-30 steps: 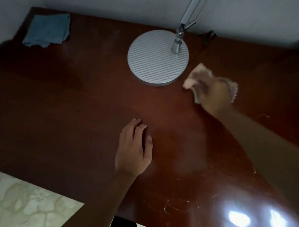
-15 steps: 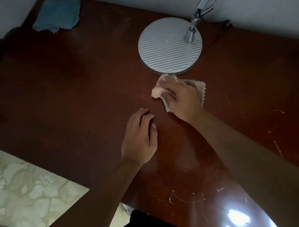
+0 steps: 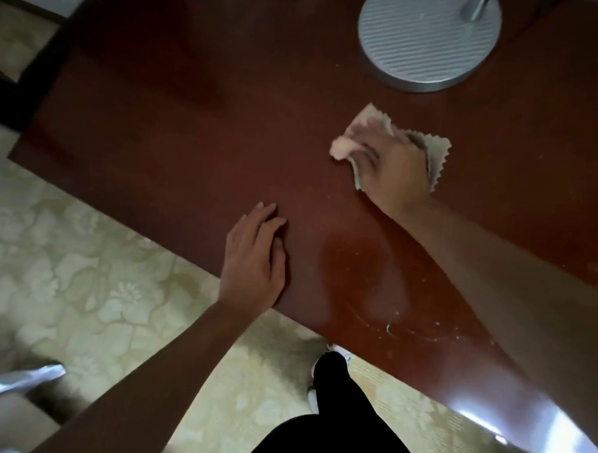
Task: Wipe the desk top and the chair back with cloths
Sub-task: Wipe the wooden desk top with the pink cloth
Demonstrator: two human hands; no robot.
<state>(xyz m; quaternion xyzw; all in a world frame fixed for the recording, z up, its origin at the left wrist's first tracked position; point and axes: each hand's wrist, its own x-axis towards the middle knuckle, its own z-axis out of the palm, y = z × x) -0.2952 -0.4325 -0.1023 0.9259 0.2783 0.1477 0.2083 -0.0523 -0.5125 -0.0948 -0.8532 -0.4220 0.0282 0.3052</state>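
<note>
I see the right hand [image 3: 393,162] bunched over a pale pink cloth [image 3: 438,153], fingers curled into it and pressing it flat against the desk top [image 3: 192,125]; the cloth's zigzag edge sticks out past the knuckles on the far side, and a crumpled fold pokes out by the fingertips. The cloth sits on the dark red-brown surface just in front of the round ribbed lamp base [image 3: 425,40], near it but not touching. The left hand [image 3: 255,258] lies flat on the desk near the front edge, fingers straight and close together, holding nothing, well apart from the right. Between and below the two hands I can make out a duller, smeared patch on the wood, with pale scratches and specks further along toward the glossy reflections at the lower right. Below the desk edge there is floral-patterned flooring [image 3: 83,268], my own dark-clad leg [image 3: 330,416] and a white shoe [image 3: 313,388]. At the lower left corner a shiny metal piece [image 3: 16,382] shows, too blurred for me to tell what it belongs to.
</note>
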